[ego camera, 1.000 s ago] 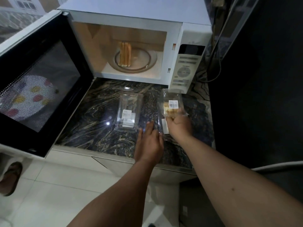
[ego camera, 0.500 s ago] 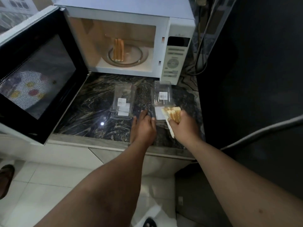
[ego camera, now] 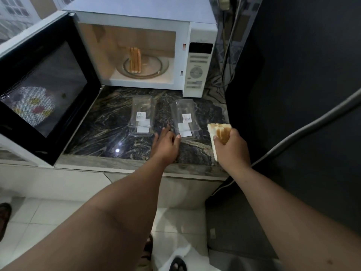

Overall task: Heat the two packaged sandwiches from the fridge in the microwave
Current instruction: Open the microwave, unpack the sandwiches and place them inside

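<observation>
At nine o'clock the microwave door (ego camera: pixel 42 89) stands swung wide open. Inside the microwave (ego camera: pixel 136 45), at twelve o'clock, the first sandwich (ego camera: pixel 135 60) stands on edge on the glass turntable (ego camera: pixel 156 70). Below it on the dark marble tabletop (ego camera: pixel 101 130) lie two clear plastic packs, both emptied: the left pack (ego camera: pixel 142 116) and, toward one o'clock from it, the right pack (ego camera: pixel 185 118). The left hand (ego camera: pixel 166 144) rests on the tabletop with fingers loosely spread, its thumb touching the near edge of the right pack. At three o'clock the right hand (ego camera: pixel 231 149) grips the second sandwich (ego camera: pixel 219 133), fingers curled round its sliced faces.

That sandwich looks light, soft and easily crushed; its layers could slide apart, so a gentle hold across both bread faces, near the middle, seems best.

Half a second earlier the right hand held the sandwich just at the mouth of the right pack; now it is drawn clear to the right, well apart from the pack, which lies empty.
</observation>
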